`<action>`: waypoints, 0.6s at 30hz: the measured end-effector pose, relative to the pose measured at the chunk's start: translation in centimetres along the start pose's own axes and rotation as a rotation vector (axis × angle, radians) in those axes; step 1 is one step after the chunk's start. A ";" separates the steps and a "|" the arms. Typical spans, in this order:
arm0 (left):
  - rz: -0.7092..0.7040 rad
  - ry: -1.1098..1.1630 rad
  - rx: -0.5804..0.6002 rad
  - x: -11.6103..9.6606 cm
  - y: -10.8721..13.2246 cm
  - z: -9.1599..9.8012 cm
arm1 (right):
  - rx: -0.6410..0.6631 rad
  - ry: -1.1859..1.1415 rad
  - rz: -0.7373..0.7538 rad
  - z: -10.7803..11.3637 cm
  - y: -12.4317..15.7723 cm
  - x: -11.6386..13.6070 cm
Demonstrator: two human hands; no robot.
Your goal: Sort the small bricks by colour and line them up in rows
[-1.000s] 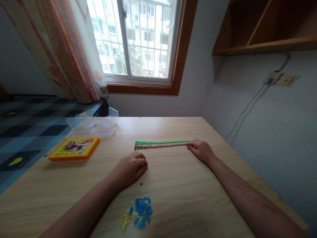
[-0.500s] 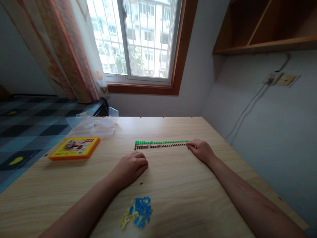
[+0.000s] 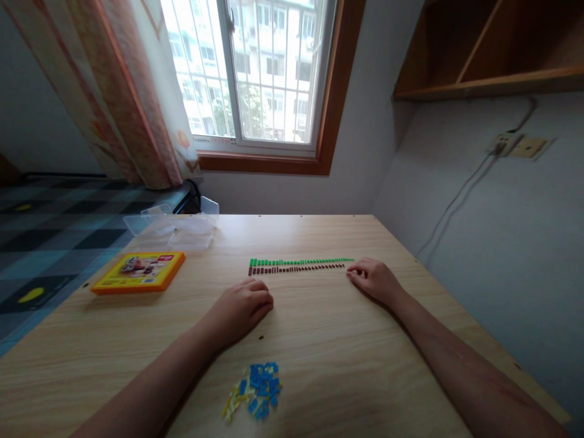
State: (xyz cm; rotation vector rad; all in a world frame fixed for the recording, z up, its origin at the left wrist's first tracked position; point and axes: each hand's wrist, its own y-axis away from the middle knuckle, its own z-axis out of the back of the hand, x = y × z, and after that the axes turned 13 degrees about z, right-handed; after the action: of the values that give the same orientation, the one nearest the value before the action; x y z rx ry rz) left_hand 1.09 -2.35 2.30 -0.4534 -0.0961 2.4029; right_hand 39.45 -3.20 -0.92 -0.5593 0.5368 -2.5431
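A row of green pieces [image 3: 292, 262] and, just nearer, a row of brown pieces [image 3: 292, 269] run across the wooden table. My right hand [image 3: 371, 277] rests at the right end of the rows, thumb and fingertips together; whatever they hold is too small to make out. Below the rows' left end lies my left hand [image 3: 249, 302], its fingers curled under, their tips hidden. A single dark piece [image 3: 261, 337] lies below it. Closer to me is a loose pile of blue pieces [image 3: 264, 386] mixed with yellow pieces [image 3: 234, 401].
An orange and yellow box [image 3: 139, 272] lies at the left of the table [image 3: 328, 359]. Behind it stand clear plastic trays [image 3: 189, 234]. A wall shelf [image 3: 493, 85] hangs at the upper right, above a socket with a cable.
My right hand has shifted slightly right, off the end of the brown row. The small dark piece near its fingertips no longer shows on the table. My left hand stays put.
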 end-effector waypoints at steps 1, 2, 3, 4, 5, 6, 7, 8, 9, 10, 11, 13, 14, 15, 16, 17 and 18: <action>0.003 0.000 0.002 0.0 0.0 0.0 | 0.016 0.004 -0.002 0.0 0.0 0.1; 0.006 0.000 0.003 0.0 0.0 0.0 | 0.030 0.011 -0.007 0.0 0.0 0.1; 0.010 0.000 0.004 0.0 0.0 0.0 | 0.042 0.020 -0.011 0.0 -0.1 0.0; 0.012 0.000 0.003 0.0 0.0 0.0 | 0.050 0.034 -0.016 -0.1 -0.2 -0.1; 0.014 0.000 0.002 0.0 0.0 -0.1 | 0.053 0.052 -0.021 -0.1 -0.3 -0.3; 0.015 -0.001 0.001 0.0 0.0 -0.1 | 0.053 0.071 -0.026 -0.2 -0.4 -0.5; 0.018 -0.002 0.002 0.0 0.0 -0.2 | 0.051 0.090 -0.031 -0.3 -0.5 -0.7; 0.019 -0.003 0.003 0.1 0.0 -0.2 | 0.048 0.106 -0.035 -0.4 -0.6 -1.0; 0.020 -0.004 0.003 0.1 0.0 -0.3 | 0.045 0.117 -0.036 -0.5 -0.8 -1.2; 0.021 -0.005 0.003 0.1 0.0 -0.3 | 0.042 0.124 -0.036 -0.6 -0.9 -1.4; 0.021 -0.005 0.001 0.1 0.0 -0.3 | 0.042 0.128 -0.032 -0.7 -1.0 -1.6; 0.020 -0.008 -0.005 0.2 0.0 -0.4 | 0.045 0.130 -0.020 -0.9 -1.1 -1.8; 0.019 -0.010 -0.009 0.1 0.0 -0.4 | 0.047 0.130 -0.016 -1.0 -1.1 -1.8; 0.017 -0.012 -0.012 0.1 0.0 -0.4 | 0.048 0.128 -0.014 -1.0 -1.0 -1.9; 0.014 -0.013 -0.015 0.1 0.0 -0.4 | 0.045 0.123 -0.013 -1.0 -1.0 -1.9; 0.010 -0.013 -0.016 0.1 0.0 -0.4 | 0.040 0.116 -0.011 -1.0 -1.0 -2.0; 0.007 -0.012 -0.017 0.1 0.0 -0.5 | 0.033 0.108 -0.009 -1.0 -0.9 -2.0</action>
State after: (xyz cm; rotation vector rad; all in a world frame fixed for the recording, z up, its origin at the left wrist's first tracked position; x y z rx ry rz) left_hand 1.21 -2.29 1.86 -0.4479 -0.1205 2.4139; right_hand 40.21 -1.13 -1.92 -0.4148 0.5306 -2.5966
